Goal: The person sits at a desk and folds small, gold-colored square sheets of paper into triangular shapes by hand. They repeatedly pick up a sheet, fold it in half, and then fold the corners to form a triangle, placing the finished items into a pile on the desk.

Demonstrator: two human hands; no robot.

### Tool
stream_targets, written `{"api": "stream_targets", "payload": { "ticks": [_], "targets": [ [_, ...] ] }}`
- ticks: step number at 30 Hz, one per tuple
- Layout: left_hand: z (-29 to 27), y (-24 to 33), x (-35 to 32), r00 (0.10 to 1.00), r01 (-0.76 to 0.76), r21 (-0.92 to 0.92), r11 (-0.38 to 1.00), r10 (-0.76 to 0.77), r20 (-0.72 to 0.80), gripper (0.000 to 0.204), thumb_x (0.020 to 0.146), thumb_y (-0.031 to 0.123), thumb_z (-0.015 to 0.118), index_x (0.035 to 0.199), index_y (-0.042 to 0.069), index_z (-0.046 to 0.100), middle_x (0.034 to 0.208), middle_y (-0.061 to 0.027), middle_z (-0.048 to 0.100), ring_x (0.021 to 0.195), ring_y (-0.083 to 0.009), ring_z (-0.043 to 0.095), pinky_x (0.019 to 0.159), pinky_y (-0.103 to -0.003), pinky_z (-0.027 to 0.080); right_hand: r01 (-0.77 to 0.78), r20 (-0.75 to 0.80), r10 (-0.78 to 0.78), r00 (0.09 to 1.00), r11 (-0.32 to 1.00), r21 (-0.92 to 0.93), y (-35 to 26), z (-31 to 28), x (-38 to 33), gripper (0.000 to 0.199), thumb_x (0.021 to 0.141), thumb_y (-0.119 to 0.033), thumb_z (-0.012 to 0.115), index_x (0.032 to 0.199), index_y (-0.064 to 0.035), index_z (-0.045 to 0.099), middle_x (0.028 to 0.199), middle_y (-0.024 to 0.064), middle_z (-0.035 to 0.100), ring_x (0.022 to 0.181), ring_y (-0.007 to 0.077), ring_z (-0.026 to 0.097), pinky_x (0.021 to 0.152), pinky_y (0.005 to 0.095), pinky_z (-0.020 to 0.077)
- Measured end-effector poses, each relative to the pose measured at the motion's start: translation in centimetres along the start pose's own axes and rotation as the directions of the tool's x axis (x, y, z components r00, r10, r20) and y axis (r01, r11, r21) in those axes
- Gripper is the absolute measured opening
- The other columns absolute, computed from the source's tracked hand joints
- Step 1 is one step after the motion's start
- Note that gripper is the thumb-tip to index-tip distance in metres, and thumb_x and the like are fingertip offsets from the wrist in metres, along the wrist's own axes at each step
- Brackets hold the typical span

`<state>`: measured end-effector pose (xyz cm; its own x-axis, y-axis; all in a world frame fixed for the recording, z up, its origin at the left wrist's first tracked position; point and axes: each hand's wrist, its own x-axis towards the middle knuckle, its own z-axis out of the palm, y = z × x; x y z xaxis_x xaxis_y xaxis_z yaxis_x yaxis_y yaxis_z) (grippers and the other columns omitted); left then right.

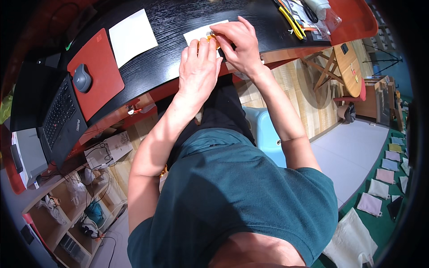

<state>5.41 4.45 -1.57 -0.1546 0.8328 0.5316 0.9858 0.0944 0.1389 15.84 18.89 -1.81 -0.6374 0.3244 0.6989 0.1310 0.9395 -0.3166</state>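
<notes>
My left hand (198, 69) lies over a small orange piece (208, 37), its fingers stretched out flat side by side. From the right, my right hand (240, 47) curves in, thumb and index finger closed around the edge of that same piece. Most of it is covered by my fingers, so I cannot make out its kind. Beneath it is a small white paper (192, 36) on the black desk (170, 56), near the front edge. A dark patch beside the fingertips is too hidden to name.
To the left are a larger white sheet (132, 39), a red mat (103, 67) with a grey mouse (82, 78), and an open laptop (59, 117). Yellow-handled pliers (291, 22) and plastic packaging (330, 22) lie at right. A blue stool (268, 134) stands beside me.
</notes>
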Motion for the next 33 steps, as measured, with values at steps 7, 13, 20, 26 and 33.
{"api": "stream_targets", "payload": {
  "ticks": [7,13,20,26,33],
  "targets": [
    [0.3,-0.1,-0.5,0.999,-0.03,0.043,0.999,0.028,0.041,0.057,0.089,0.023,0.077,0.135,-0.005,0.06,0.137,-0.0174,0.058,0.131,-0.0335,0.053,0.108,-0.044,0.046,0.028,0.01,-0.027,1.0,0.995,-0.097,-2.3,-0.7,-3.6,0.036,0.091,-0.014,0.074,0.127,-0.0158,0.072,0.121,0.0,0.075,0.117,0.0177,0.068,0.122,0.05,0.0295],
    [-0.4,-0.4,-0.7,0.994,-0.072,0.048,0.996,0.067,0.089,0.074,0.082,0.029,0.083,0.142,-0.004,0.055,0.139,-0.0183,0.056,0.132,-0.0339,0.052,0.108,-0.043,0.046,0.04,0.212,0.031,0.977,0.945,-0.324,-2.8,-2.5,-4.8,0.045,0.098,-0.032,0.069,0.142,-0.0234,0.066,0.144,-0.0036,0.065,0.14,0.0174,0.055,0.127,0.0583,0.0132],
    [-0.6,-0.3,-0.5,0.994,-0.071,0.075,0.995,0.065,0.091,0.08,0.079,0.033,0.086,0.143,-0.003,0.054,0.135,-0.0163,0.056,0.129,-0.0326,0.053,0.107,-0.042,0.046,0.019,0.152,0.084,0.985,0.817,-0.577,0.1,-5.6,-5.0,0.031,0.099,-0.031,0.065,0.129,-0.032,0.074,0.143,-0.0029,0.065,0.142,0.0201,0.051,0.126,0.0603,0.0122],
    [-0.8,-0.9,0.1,0.99,-0.097,0.012,0.995,0.095,0.103,0.08,0.076,0.03,0.088,0.141,-0.003,0.055,0.132,-0.0152,0.056,0.124,-0.0318,0.054,0.104,-0.041,0.047,-0.208,-0.193,0.206,0.959,0.978,0.013,-1.3,-3.4,-2.5,0.022,0.086,-0.001,0.069,0.107,-0.0053,0.074,0.104,0.011,0.074,0.098,0.0299,0.07,0.085,0.037,0.0563],
    [-1.3,-3.7,0.6,0.991,-0.118,-0.239,0.964,0.13,0.037,0.064,0.077,0.024,0.084,0.133,0.001,0.062,0.129,-0.0174,0.061,0.12,-0.0354,0.058,0.104,-0.044,0.049,-0.352,-0.18,0.351,0.919,0.936,0.026,-1.6,1.3,-2.1,0.023,0.08,-0.013,0.078,0.1,-0.0045,0.07,0.095,0.0103,0.068,0.093,0.0297,0.066,0.088,0.0416,0.0525]
  ]
}}
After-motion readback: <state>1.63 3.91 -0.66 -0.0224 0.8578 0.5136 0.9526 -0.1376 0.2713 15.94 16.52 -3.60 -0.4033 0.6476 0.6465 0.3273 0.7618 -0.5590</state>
